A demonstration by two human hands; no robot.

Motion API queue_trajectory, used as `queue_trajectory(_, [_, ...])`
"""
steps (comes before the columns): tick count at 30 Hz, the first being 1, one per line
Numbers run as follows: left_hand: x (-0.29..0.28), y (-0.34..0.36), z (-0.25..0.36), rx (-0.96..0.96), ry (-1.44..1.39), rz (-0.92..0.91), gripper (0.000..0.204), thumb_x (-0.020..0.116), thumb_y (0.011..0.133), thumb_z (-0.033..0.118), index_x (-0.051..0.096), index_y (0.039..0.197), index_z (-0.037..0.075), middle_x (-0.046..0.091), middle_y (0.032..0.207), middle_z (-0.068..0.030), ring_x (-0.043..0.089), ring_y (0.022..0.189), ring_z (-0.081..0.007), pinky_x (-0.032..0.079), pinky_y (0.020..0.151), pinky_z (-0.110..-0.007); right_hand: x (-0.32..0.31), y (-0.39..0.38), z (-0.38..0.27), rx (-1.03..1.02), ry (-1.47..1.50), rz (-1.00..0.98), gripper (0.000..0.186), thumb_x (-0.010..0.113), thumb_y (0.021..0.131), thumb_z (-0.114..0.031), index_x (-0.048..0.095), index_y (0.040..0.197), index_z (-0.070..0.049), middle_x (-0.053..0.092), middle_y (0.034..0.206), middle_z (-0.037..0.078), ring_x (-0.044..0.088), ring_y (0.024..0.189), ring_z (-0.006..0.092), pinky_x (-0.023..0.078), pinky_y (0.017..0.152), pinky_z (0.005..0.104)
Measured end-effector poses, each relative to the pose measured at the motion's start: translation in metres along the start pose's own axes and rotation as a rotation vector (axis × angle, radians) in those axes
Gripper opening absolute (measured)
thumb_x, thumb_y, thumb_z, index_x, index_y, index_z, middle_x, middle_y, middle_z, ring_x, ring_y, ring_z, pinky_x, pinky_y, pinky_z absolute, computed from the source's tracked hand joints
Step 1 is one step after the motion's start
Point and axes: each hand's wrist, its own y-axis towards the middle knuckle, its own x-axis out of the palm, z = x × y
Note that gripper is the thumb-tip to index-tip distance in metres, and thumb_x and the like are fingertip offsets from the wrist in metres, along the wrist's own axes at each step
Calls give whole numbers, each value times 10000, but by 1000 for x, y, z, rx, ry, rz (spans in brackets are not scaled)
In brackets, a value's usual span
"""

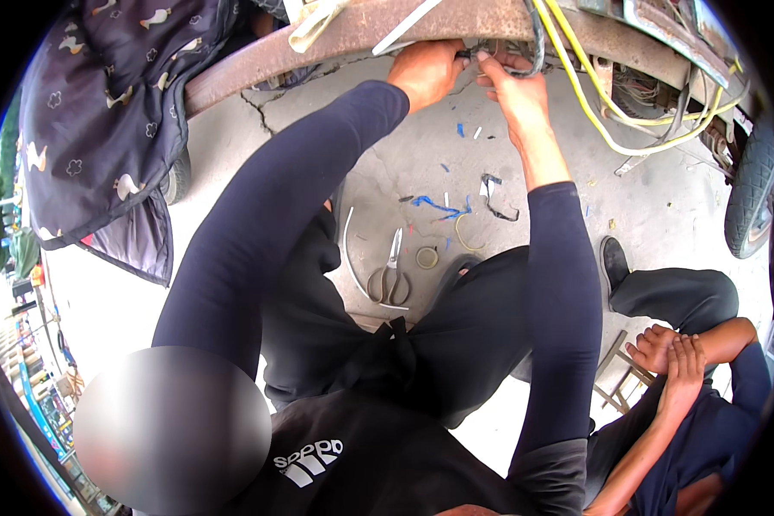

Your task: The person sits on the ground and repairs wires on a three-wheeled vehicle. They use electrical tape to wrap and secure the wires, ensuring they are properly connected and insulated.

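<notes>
- Dark wires under the rusty frame rail: both hands meet on them right at the rail's lower edge.
- Left hand: fingers curled shut, pinching the wire bundle at its left end; knuckles touch the rail's underside.
- Right hand: thumb & fingertips pinch the same bundle just beside the left hand, wrist angled down.
- Yellow cables loop right of the right hand, near but apart from it.
- Both forearms in dark sleeves run down toward the lower edge.
- Concrete floor, cracked, lies open between the arms; blue wire scraps and black tape bits scattered mid-floor.
- Scissors + tape roll on the floor near the knees, well apart from the hands.
- Tyre at far right edge; patterned cloth hangs at left.
- Another person's clasped hands rest lower right.
</notes>
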Motion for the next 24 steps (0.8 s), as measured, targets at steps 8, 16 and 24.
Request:
queue_trajectory(8, [-32,7,18,6,68,-30,301,567,1002,292,670,1189,80,714,1050,-203,665,988,-415,513,861,-499,-10,-62,-81,-363,-720,205,344,654,974,-341,699,932,-2,706,776,237,708,775,423,531,708,494])
queue_trajectory(16, [-44,4,23,-46,98,-168,351,566,996,267,631,1261,46,684,1136,-242,650,1051,-427,507,908,-494,-16,-60,-73,-193,-300,137,313,552,1050,-257,663,1007,32,761,860,156,757,773,266,557,728,424])
queue_trajectory(24, [-33,-1,3,-67,77,-227,354,588,982,258,644,1265,52,688,1138,-240,646,1085,-423,493,952,-487,-9,-57,-51,-239,-448,173,319,546,1053,-275,654,1089,23,772,924,127,756,750,210,559,702,357])
